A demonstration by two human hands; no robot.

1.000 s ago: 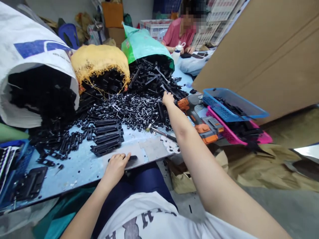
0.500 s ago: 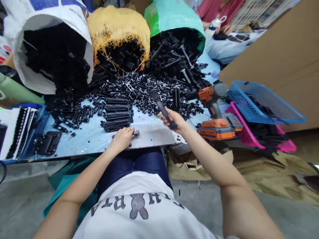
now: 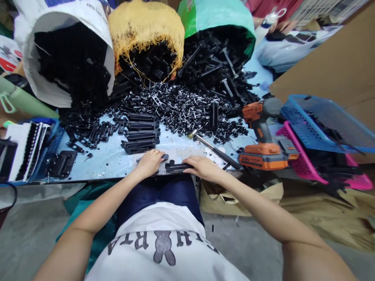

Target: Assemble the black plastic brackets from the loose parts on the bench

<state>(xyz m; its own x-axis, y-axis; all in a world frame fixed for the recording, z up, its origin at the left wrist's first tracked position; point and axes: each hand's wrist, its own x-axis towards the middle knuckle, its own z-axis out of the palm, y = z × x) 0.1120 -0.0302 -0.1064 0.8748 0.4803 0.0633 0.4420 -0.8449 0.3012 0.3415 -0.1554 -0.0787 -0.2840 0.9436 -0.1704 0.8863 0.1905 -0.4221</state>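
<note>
At the table's front edge, my left hand [image 3: 150, 163] is closed over a small black plastic part, whose round end [image 3: 165, 157] pokes out past the fingers. Just to the right, my right hand [image 3: 202, 168] grips a long black plastic piece [image 3: 175, 167] by its right end, low over the metal plate [image 3: 172, 153]. The tip of this piece lies close to the small part. A hammer [image 3: 219, 153] with a dark handle rests behind my right hand. Beyond my left hand, several similar long black pieces [image 3: 142, 134] lie stacked in a row.
Small black parts and metal pins [image 3: 187, 105] are heaped mid-table. Behind stand a white sack [image 3: 27, 66], a yellow sack [image 3: 146, 19] and a green sack [image 3: 219, 15]. An orange cordless drill [image 3: 260, 152] and blue basket [image 3: 295, 125] are at right. Another person's hands [image 3: 285, 26] show behind.
My right hand has brought the long black piece down and left to the front edge, beside my left hand. The hammer, mostly covered before, now shows. My left hand stays on the small part.
</note>
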